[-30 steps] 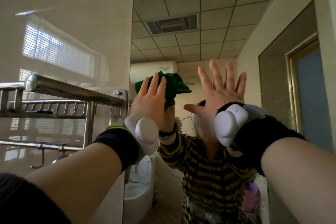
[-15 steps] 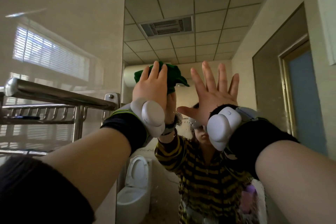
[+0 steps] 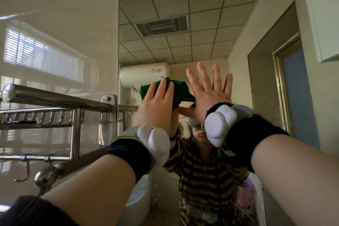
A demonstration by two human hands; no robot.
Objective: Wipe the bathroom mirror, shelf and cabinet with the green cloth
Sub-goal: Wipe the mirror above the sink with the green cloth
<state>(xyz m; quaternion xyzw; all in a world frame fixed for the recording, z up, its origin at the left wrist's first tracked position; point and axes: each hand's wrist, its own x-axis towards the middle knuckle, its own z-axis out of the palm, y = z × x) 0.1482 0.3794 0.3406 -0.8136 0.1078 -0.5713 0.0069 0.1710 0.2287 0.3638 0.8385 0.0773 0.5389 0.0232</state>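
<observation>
With both forearms cut off at the bottom edge, pressing the green cloth [image 3: 180,91], half hidden behind the left hand [image 3: 157,103] and its straight fingers, against the mirror [image 3: 201,14], right hand [image 3: 208,95] spread flat just beside, contact with the glass hidden.

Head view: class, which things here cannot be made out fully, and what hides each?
1. Green cloth: head view, mostly covered by the left hand pressing it to the mirror.
2. Right hand: head view, its palm faces away, so contact with the glass cannot be told.
3. White cabinet: only a corner shows, cut off by the top right edge.
4. Dark item on the metal rack: too small, partly behind the rails.
</observation>
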